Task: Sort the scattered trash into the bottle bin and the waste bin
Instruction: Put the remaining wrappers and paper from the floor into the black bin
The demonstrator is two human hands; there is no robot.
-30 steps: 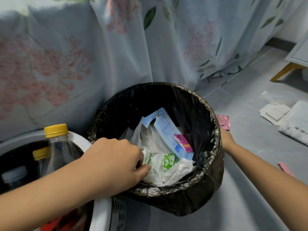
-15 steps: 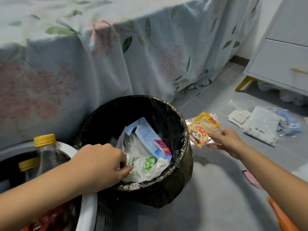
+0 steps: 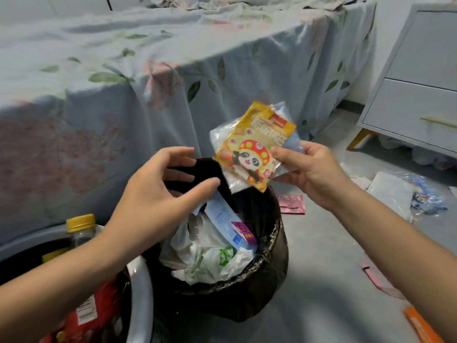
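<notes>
My right hand [image 3: 314,174] pinches a yellow snack wrapper [image 3: 254,147] with a clear plastic bag behind it, held above the far rim of the waste bin [image 3: 267,276]. That bin is lined with a black bag and holds white plastic bags and a blue packet [image 3: 227,219]. My left hand [image 3: 158,194] hovers open over the bin's left side, fingers spread, holding nothing. At the lower left stands the white bottle bin [image 3: 141,288] with a yellow-capped bottle [image 3: 81,229] in it.
A bed with a floral sheet [image 3: 123,95] runs behind the bins. A grey drawer cabinet [image 3: 415,90] stands at the right. On the grey floor lie a pink packet [image 3: 291,204], white and blue plastic bags [image 3: 400,191], pink scraps [image 3: 378,278] and an orange wrapper [image 3: 420,325].
My right hand picked the yellow wrapper and clear bag off the floor and lifted them over the waste bin. My left hand left the bin's contents and opened above it.
</notes>
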